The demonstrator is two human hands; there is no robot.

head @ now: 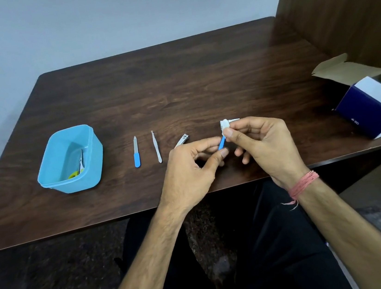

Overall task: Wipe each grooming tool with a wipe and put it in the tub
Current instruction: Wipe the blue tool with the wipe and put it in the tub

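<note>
Fingers of left hand [194, 160] pinching blue-handled tool [221, 143], right hand [260, 140] fingers gripping wipe [225, 124], near table [176, 78] edge

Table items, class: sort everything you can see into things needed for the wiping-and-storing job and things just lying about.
Part of the job:
blue tub, scissors inside
wipe, right hand
blue-handled tool, left hand
nail file
tweezers
nail clipper

Lying about:
open box

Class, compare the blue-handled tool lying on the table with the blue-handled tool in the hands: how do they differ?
The nail file on the table lies flat and untouched; the held tool is pinched by the left hand. The file's metal blade is bare; the held tool's tip is covered by the wipe in the right hand. Both have blue handles.
</note>
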